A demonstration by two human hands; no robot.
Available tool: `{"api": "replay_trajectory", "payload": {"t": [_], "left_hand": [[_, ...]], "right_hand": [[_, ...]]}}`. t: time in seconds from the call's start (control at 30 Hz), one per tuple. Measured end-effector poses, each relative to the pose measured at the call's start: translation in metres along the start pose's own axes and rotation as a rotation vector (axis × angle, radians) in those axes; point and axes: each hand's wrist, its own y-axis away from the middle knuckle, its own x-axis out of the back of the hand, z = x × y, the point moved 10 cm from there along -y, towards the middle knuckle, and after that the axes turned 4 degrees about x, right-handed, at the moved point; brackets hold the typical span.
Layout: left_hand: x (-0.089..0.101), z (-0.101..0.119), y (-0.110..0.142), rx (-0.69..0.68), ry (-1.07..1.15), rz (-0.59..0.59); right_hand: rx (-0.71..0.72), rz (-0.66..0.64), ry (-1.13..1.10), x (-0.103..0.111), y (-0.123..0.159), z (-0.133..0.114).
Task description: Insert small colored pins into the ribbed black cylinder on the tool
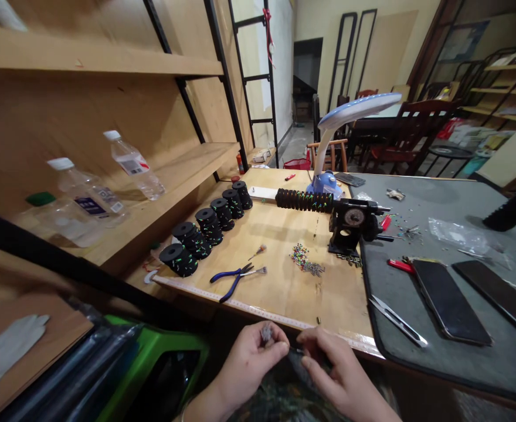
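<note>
At the table's front edge my left hand [260,354] is closed, pinching a small grey bundle of fine strands [267,334]. My right hand [335,363] is beside it with curled fingers, its fingertips close to the left thumb. Something thin and dark shows between the two hands, too small to name. Beyond them, blue-handled pliers [234,280] lie on the wooden tabletop [279,293], near a pile of small coloured beads and metal bits [304,259]. Farther back, a black hand-cranked device [352,223] carries a black ribbed roll [304,200] with bright lures or threads along it.
Several black foam spools [187,239] stand in a row at left. A blue-white desk lamp [328,183] stands behind the device. On the grey mat [385,319] lie thread snips [399,321] and two phones [449,302]. Shelves with plastic bottles [137,167] rise at left.
</note>
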Motion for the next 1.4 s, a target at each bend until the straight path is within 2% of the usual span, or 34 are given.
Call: {"api": "replay_trajectory", "payload": {"t": [0.1,0.2,0.37,0.6,0.83,1.17,1.4], "left_hand": [[-0.001,0.008,0.001,-0.016,-0.053,0.011],[-0.003,0.006,0.000,-0.006,-0.052,-0.009],[-0.013,-0.010,-0.001,0.086,0.171,-0.138],[-0.012,-0.008,0.003,0.130,0.487,-0.187],[-0.004,0.010,0.007,0.094,0.580,-0.197],[-0.005,0.022,0.009,0.068,0.578,-0.215],[0.001,0.023,0.006,0.045,0.285,-0.097]], "right_hand": [[0.006,-0.029,-0.005,-0.008,-0.001,-0.003],[0.078,-0.032,0.027,-0.011,-0.007,-0.010],[0.230,-0.006,0.103,-0.002,-0.014,-0.017],[0.274,0.091,0.245,0.020,-0.022,0.004],[0.270,0.202,0.434,0.041,-0.028,0.024],[0.265,0.241,0.498,0.046,-0.031,0.037],[0.247,0.145,0.491,0.044,-0.025,0.032]]}}
